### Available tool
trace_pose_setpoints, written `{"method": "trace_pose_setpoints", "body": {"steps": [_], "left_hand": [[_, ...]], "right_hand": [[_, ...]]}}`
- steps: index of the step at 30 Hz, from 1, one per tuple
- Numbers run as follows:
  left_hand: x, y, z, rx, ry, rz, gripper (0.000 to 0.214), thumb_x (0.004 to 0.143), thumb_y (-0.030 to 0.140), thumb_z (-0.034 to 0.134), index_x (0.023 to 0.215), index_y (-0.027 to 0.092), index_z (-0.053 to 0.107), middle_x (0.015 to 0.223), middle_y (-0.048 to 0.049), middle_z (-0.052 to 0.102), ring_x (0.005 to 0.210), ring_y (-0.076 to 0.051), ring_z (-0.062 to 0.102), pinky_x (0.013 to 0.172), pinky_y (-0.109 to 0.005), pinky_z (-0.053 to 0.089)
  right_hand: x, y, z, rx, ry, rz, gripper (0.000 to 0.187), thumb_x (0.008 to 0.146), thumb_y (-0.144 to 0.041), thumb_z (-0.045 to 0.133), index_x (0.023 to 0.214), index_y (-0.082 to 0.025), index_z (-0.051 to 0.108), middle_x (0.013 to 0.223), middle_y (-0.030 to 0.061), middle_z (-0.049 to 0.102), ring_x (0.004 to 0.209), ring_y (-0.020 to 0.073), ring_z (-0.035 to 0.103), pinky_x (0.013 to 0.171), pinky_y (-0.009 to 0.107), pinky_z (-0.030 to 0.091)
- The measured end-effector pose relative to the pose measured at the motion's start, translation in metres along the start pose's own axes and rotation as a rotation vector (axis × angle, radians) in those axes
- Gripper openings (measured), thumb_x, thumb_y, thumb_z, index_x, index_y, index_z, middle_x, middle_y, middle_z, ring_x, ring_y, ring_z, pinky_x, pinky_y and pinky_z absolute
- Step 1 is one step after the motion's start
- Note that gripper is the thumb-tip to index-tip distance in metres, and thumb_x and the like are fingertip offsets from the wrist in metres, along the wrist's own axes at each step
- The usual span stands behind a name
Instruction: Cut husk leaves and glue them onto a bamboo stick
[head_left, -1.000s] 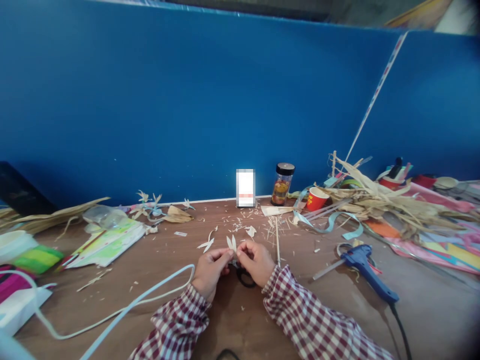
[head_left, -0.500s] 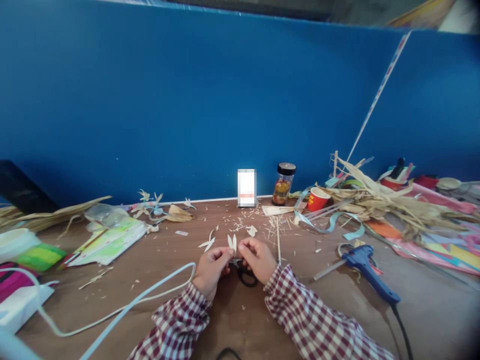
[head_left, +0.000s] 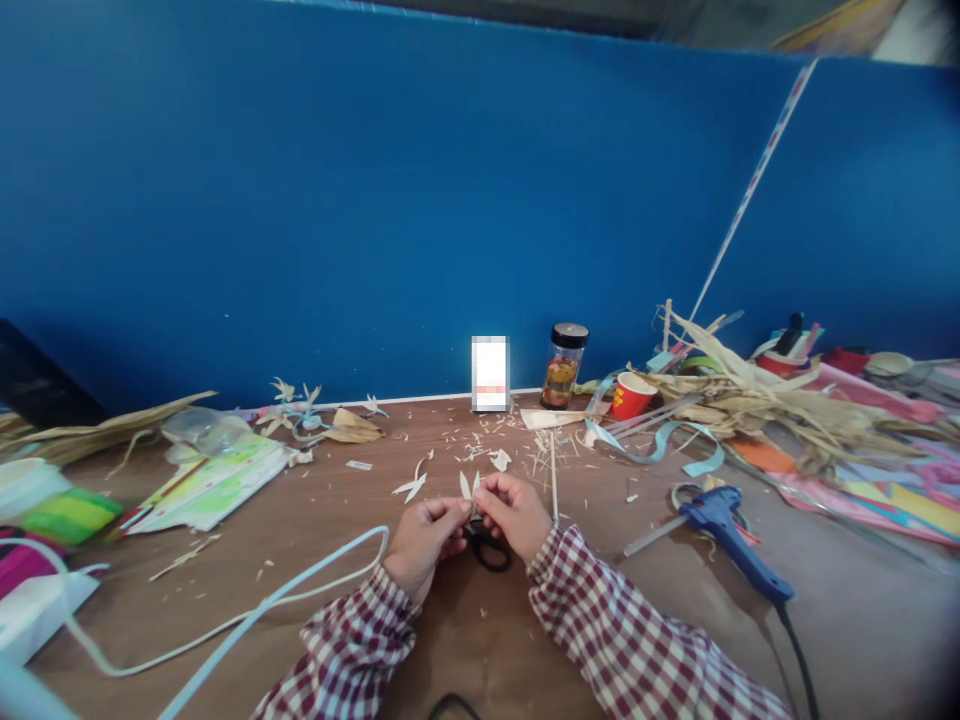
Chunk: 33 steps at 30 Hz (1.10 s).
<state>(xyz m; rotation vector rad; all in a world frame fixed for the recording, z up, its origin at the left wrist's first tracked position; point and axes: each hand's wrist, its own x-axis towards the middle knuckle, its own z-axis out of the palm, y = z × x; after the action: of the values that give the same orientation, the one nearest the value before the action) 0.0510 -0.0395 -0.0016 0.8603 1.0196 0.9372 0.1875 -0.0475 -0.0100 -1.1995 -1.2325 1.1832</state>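
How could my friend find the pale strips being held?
Below the blue wall is a brown table. There the left hand and right hand nearly meet; two pale strips poke out between them. Unlike the loose pieces beyond, these are held.

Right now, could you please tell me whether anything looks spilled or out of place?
Yes: pale scraps lie strewn across the brown table near the black-lidded jar; loose and ungathered, they look spilled.

Looks like a craft workshop to us: we count a blue glue gun [head_left: 716,515], dried husks [head_left: 739,367], pale blue ribbon [head_left: 703,466], coloured paper [head_left: 915,505] and cut scraps [head_left: 501,460] littering a brown worktable [head_left: 300,520] against a blue partition [head_left: 375,200].
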Motion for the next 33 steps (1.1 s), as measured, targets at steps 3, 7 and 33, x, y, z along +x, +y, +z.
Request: {"method": "trace_pose_setpoints", "body": {"steps": [3,7,33], "left_hand": [[0.000,0.000,0.000,0.004,-0.001,0.003,0.029,0.050,0.037,0.076,0.064,0.012,0.069,0.051,0.0028,0.055,0.043,-0.003,0.044,0.043,-0.014,0.044],[0.000,-0.001,0.000,0.022,0.003,0.010,0.027,0.052,0.036,0.076,0.062,0.012,0.068,0.050,0.0036,0.053,0.043,-0.003,0.044,0.042,-0.013,0.043],[-0.002,-0.001,0.002,0.115,-0.061,0.003,0.032,0.055,0.041,0.073,0.064,0.011,0.066,0.055,0.0013,0.054,0.047,-0.005,0.045,0.043,-0.016,0.045]], "right_hand": [[0.000,0.000,0.000,-0.005,0.001,0.006,0.020,0.075,-0.036,0.054,0.076,-0.016,0.055,0.059,-0.0041,0.052,0.047,0.0070,0.047,0.040,0.016,0.037],[0.000,0.001,0.000,-0.035,0.004,0.013,0.020,0.076,-0.036,0.053,0.075,-0.017,0.055,0.058,-0.0038,0.053,0.047,0.0075,0.048,0.040,0.016,0.038],[0.005,0.007,-0.006,0.026,-0.030,0.022,0.027,0.075,-0.039,0.055,0.062,-0.016,0.052,0.042,-0.0083,0.040,0.034,0.0043,0.034,0.036,0.017,0.027]]}}
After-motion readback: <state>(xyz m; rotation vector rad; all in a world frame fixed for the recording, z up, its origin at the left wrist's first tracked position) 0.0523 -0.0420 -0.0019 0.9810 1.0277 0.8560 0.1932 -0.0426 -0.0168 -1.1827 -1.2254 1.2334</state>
